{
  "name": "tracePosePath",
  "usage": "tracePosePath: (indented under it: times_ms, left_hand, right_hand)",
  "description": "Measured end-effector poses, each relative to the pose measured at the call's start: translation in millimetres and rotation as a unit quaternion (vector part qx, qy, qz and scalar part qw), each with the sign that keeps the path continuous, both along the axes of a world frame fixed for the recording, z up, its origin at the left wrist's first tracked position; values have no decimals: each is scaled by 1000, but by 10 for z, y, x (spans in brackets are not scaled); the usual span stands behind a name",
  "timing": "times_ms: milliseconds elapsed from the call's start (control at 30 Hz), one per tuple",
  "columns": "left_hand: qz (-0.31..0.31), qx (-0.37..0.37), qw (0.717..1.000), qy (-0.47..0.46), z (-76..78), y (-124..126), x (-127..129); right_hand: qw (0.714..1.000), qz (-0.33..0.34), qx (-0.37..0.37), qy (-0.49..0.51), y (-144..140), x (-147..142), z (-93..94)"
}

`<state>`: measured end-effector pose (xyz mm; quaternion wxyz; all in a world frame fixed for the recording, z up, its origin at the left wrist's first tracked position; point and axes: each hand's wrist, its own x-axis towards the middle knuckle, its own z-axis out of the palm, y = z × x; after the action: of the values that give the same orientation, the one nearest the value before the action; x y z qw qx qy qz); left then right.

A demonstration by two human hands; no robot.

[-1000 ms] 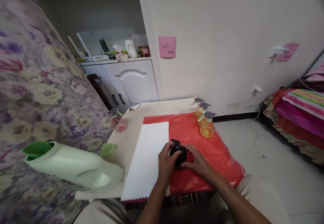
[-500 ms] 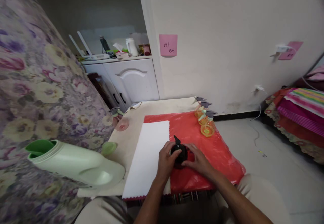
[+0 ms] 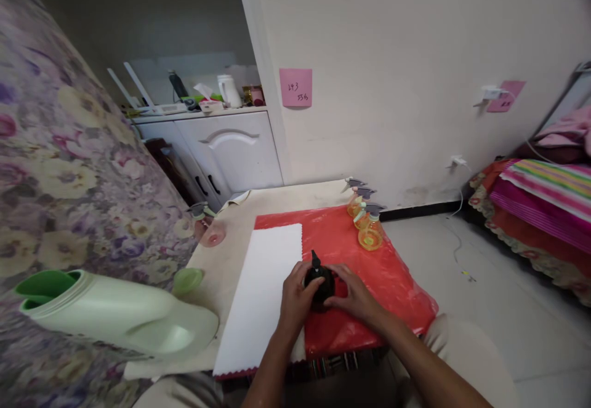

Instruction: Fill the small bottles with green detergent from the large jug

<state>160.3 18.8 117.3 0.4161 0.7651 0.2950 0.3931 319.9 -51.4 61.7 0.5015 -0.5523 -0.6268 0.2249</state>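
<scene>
A black pump bottle (image 3: 321, 288) with a pointed nozzle stands between my hands over the red plastic sheet (image 3: 383, 285). My left hand (image 3: 295, 297) is closed round its left side, the thumb across the top. On the opposite side, my right hand (image 3: 357, 297) curves its fingers and thumb against the bottle. The lower part of the bottle is mostly hidden by the hands. Just left of them lies a white sheet with a zigzag edge (image 3: 261, 285).
Several spray bottles with orange bases (image 3: 370, 239) line the table's right edge. At the left are a pink spray bottle (image 3: 212, 234), a green cap (image 3: 188, 280) and a large pale-green jug (image 3: 138, 312). A floral curtain (image 3: 60, 168) hangs beside the table.
The camera has turned slightly right, so the scene sits further left in view. Both hands keep the same hold on the black pump bottle.
</scene>
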Motion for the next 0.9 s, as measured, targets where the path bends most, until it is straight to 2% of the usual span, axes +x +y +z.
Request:
tracePosePath:
  times_ms: [67,233,300,633,833,900]
  left_hand:
    - [-9,7,1000,6,5,0,-1]
    - [53,27,998,16,-4,-43,39]
    - [60,25,998,17,-11,-45,44]
    - [-25,12,999,23,60,32,-24]
    - [60,24,997,34,21,-28,51]
    - [67,23,997,45,5,-30,61]
  right_hand:
    - [1000,-2,-3,0,-1,-4,0]
    - [1000,-4,-9,-2,-1,-6,9]
    - [1000,-2,-6,-2,2,-3,12]
    - [1000,-3,0,3,7,3,-20]
    - [1000,-10,-11,4,9,0,-24]
    - [1000,-11,-6,7,13,7,-26]
